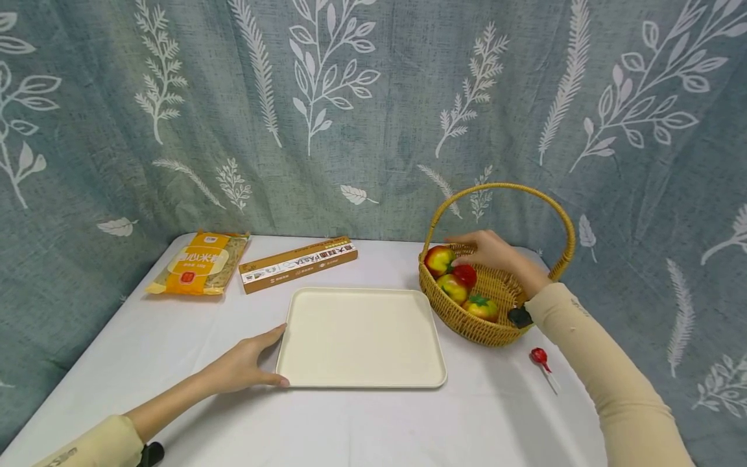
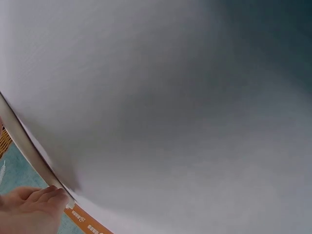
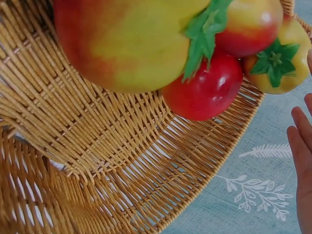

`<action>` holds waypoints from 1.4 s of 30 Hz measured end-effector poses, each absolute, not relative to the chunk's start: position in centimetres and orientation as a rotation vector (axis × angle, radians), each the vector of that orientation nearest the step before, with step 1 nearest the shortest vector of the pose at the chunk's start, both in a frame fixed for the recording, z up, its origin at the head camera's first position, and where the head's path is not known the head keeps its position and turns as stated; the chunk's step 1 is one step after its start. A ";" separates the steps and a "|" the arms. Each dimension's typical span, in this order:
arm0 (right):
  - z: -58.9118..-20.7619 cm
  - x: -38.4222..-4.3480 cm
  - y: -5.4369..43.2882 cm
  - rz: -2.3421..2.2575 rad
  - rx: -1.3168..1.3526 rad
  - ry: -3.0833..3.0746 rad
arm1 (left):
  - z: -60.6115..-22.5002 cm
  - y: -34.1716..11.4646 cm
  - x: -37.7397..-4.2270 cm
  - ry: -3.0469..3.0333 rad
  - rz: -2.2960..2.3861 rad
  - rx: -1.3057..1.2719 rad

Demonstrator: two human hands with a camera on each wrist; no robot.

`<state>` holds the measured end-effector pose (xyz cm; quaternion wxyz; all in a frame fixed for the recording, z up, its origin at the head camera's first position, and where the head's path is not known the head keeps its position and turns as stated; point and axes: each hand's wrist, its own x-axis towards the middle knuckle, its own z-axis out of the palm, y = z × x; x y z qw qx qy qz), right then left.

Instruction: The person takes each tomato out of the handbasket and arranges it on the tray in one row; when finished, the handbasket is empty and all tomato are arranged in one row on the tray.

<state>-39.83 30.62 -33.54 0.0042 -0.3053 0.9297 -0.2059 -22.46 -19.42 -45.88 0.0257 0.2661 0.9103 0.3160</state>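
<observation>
A cream rectangular tray (image 1: 362,337) lies on the white table. At its left side is my left hand (image 1: 248,364), fingers and thumb spread, touching the edge and the near left corner. In the left wrist view, that hand's fingers (image 2: 46,197) lie against the tray rim (image 2: 29,146). My right hand (image 1: 487,250) reaches into a wicker basket (image 1: 461,324), under its handle. Close to its fingertips are a red fruit (image 1: 465,275) and several yellow-red fruits (image 1: 481,307) with green leafy tops. In the right wrist view, the right fingers (image 3: 303,131) appear straight, with nothing visibly held.
Behind the tray lies a long brown pasta box (image 1: 299,264), with an orange-and-clear grain packet (image 1: 200,264) at the far left. A red lollipop (image 1: 540,358) lies right of the basket. A patterned blue-green curtain (image 1: 373,162) hangs behind the table.
</observation>
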 end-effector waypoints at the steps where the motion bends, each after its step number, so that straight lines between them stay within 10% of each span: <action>1: -33.6 -39.9 30.6 -0.645 -0.946 2.914 | -45.9 -19.4 -22.5 2.812 0.977 0.824; 42: -35.4 -41.8 29.1 -0.550 -0.880 2.897 | -45.3 -18.9 -22.8 2.769 0.988 0.763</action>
